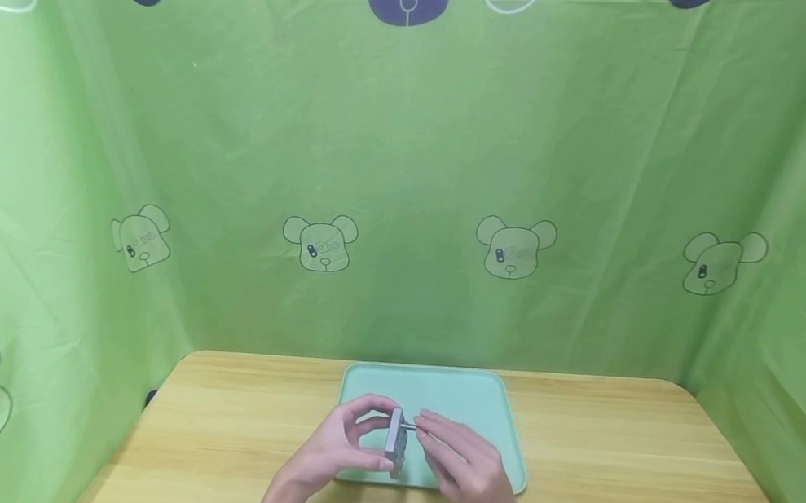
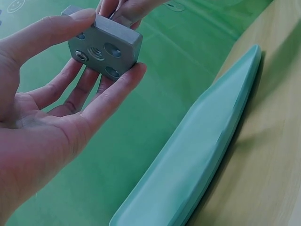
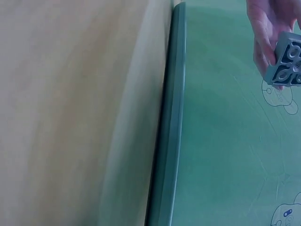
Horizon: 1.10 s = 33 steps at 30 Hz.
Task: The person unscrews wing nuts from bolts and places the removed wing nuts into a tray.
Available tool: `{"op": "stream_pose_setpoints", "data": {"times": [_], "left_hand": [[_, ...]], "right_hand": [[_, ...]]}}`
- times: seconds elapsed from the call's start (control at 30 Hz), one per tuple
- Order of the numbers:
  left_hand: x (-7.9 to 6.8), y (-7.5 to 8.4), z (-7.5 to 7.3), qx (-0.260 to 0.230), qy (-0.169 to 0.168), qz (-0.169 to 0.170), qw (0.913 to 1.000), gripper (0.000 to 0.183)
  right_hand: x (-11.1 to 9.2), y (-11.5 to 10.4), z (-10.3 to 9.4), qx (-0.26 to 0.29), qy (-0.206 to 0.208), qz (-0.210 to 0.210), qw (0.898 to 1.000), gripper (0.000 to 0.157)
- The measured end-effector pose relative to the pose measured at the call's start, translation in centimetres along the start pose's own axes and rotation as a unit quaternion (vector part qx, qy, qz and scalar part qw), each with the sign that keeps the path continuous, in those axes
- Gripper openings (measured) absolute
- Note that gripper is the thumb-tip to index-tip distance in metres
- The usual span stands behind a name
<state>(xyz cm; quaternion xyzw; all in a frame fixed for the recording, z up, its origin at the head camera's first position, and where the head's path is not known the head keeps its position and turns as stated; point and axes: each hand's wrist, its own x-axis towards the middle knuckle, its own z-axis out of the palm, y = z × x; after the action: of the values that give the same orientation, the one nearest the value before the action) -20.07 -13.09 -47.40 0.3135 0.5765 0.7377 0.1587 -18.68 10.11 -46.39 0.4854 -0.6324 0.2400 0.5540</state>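
From my feed: a mint-green tray (image 1: 433, 386) lies flat on the wooden table (image 1: 646, 466), and I see its pale bare floor between and beyond the hands. The patterned green curtain (image 1: 413, 154) closes off the back and both sides.

The work is up in the air. In my head view the grey metal block (image 1: 393, 435) shows in front of the tray's near half; the left wrist view confirms it is well apart from the tray surface. Several round openings run into the block face. One opening near the corner has a screw (image 2: 81, 56) seated in it, head outward; a threaded hole (image 2: 96, 52) sits beside it. The opposite face, caught by my right wrist view, is recessed, with raised rings in its pockets.

Grip, left hand (image 1: 333, 445): thumb on one edge, fingertips on the opposite edge, spread just to the block's span, palm apart from it.

Grip, right hand (image 1: 467, 463): narrow, fingertips pinching a slim metal rod (image 1: 410, 427) that points at the block's recessed side. Whether its tip enters the block I cannot tell. The right wrist view leaves this grip outside its frame.
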Motion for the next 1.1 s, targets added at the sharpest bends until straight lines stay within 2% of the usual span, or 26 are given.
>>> {"op": "stream_pose_setpoints", "data": {"times": [0.13,0.2,0.27,0.33,0.4,0.5,0.57,0.6,0.63,0.67,0.7,0.8,0.83,0.87,0.93,1.0,1.07,1.1], "left_hand": [[0.0,0.1,0.0,-0.009,-0.003,-0.006,0.9999,0.067],[0.0,0.1,0.0,-0.007,0.000,-0.008,0.9999,0.067],[-0.1,0.0,0.0,-0.003,0.004,-0.008,1.0000,0.067],[-0.1,0.0,-0.1,0.000,0.007,-0.005,1.0000,0.066],[-0.2,0.0,-0.2,0.000,0.011,-0.003,0.9999,0.066],[-0.2,0.0,-0.2,0.002,0.015,0.001,0.9999,0.065],[-0.1,0.0,-0.2,0.004,0.018,-0.002,0.9998,0.066],[-0.1,0.1,-0.1,0.005,0.020,-0.004,0.9998,0.066],[-0.1,0.1,-0.1,0.004,0.021,-0.007,0.9998,0.066],[0.0,0.1,-0.1,0.003,0.023,-0.012,0.9997,0.067],[0.0,0.1,0.0,0.003,0.026,-0.017,0.9995,0.068],[0.1,0.1,0.1,0.008,0.033,-0.027,0.9990,0.069],[0.1,0.1,0.1,0.012,0.036,-0.030,0.9988,0.070],[0.1,0.0,0.1,0.017,0.038,-0.033,0.9986,0.070],[0.1,0.0,0.2,0.025,0.038,-0.033,0.9984,0.071],[0.1,0.0,0.3,0.033,0.037,-0.032,0.9983,0.071],[0.2,0.0,0.4,0.042,0.036,-0.030,0.9980,0.071],[0.2,-0.1,0.4,0.045,0.035,-0.030,0.9979,0.071]], "right_hand": [[0.2,0.1,-0.2,-0.025,0.000,-0.020,0.999,0.022],[0.1,0.0,-0.1,-0.020,-0.003,-0.011,1.000,0.022],[-0.2,0.0,0.0,-0.001,-0.009,0.016,1.000,0.020],[-0.5,0.0,0.2,0.030,-0.017,0.060,0.998,0.019],[-1.0,0.0,0.3,0.070,-0.023,0.117,0.990,0.022],[-1.4,-0.1,0.3,0.122,-0.023,0.204,0.971,0.035],[-1.3,-0.2,0.1,0.153,-0.024,0.266,0.951,0.041],[-1.1,-0.3,-0.1,0.170,-0.028,0.304,0.937,0.041],[-0.9,-0.4,-0.3,0.188,-0.031,0.349,0.918,0.039],[-0.7,-0.6,-0.5,0.211,-0.036,0.402,0.890,0.037],[-0.4,-0.6,-0.7,0.236,-0.037,0.453,0.859,0.033],[0.1,-0.6,-1.2,0.293,-0.039,0.588,0.753,0.026],[0.1,-0.5,-1.3,0.305,-0.040,0.620,0.722,0.027],[0.1,-0.4,-1.4,0.316,-0.044,0.643,0.696,0.029],[0.1,-0.3,-1.6,0.334,-0.059,0.671,0.660,0.033],[0.1,-0.2,-1.7,0.354,-0.072,0.689,0.628,0.038],[0.0,-0.2,-1.8,0.373,-0.082,0.701,0.603,0.042],[0.0,-0.2,-1.8,0.380,-0.085,0.704,0.594,0.043]]}}
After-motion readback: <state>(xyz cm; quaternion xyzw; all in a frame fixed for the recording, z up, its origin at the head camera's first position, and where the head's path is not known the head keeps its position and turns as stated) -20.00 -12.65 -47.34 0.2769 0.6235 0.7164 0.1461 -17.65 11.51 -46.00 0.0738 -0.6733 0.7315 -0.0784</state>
